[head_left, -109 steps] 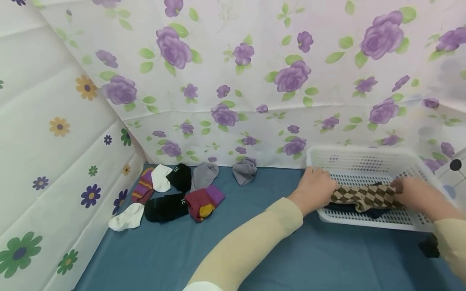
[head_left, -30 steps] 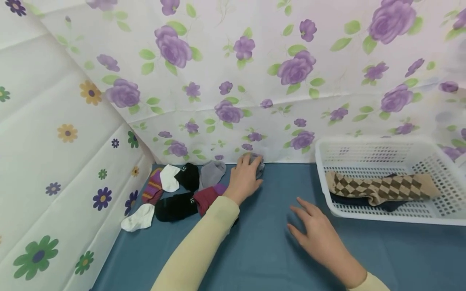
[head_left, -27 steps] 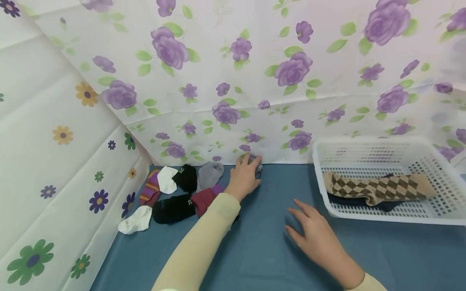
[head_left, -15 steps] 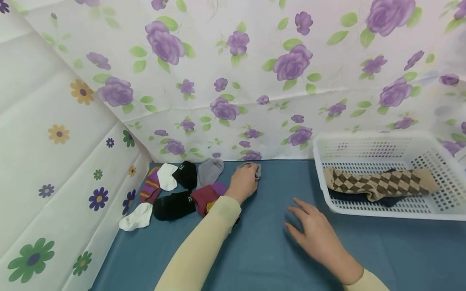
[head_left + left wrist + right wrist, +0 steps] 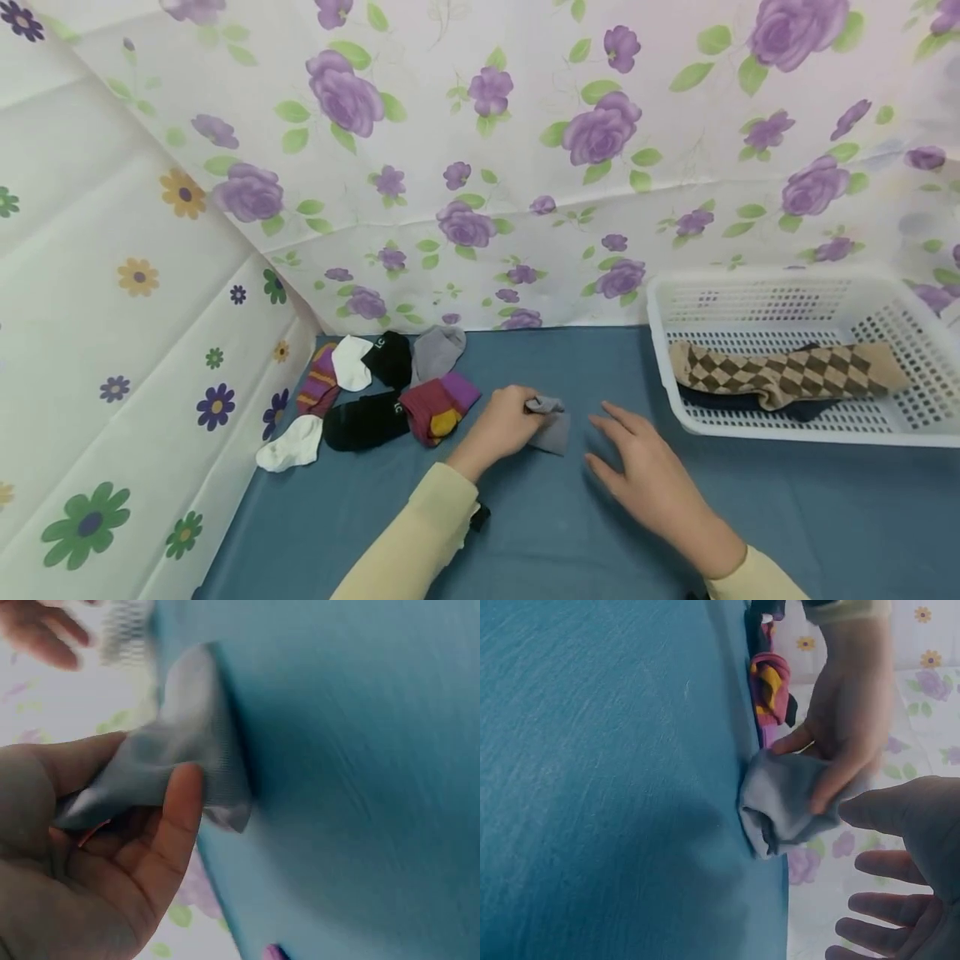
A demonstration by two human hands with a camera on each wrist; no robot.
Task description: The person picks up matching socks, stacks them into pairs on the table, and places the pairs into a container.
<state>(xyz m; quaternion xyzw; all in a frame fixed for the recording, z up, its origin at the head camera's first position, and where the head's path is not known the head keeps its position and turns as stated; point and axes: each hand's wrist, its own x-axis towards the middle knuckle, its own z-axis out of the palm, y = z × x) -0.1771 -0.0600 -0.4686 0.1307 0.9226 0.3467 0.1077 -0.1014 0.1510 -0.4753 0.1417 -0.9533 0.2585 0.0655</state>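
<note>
A grey sock [image 5: 553, 429] is pinched between the thumb and fingers of my left hand [image 5: 504, 427], over the middle of the blue cloth. The left wrist view shows the sock [image 5: 187, 742] bunched in the grip, its free end hanging at the cloth. My right hand [image 5: 645, 477] hovers just to the right with fingers spread and holds nothing. In the right wrist view its fingers [image 5: 889, 911] are apart from the sock. A second grey sock [image 5: 437, 354] lies at the back left, beside a black sock [image 5: 388, 360] and a maroon, purple and yellow sock [image 5: 435, 410].
A white plastic basket [image 5: 675, 417] at the right holds a brown argyle sock [image 5: 795, 372] on a dark one. At left lie a white sock [image 5: 291, 444], another white one, a long black sock [image 5: 366, 423] and a striped sock [image 5: 318, 382]. Flowered sheets hang behind and at left.
My left hand has left the basket, taken the lone grey sock by the back edge and brought it toward me. My right hand has also moved from the basket to the middle.
</note>
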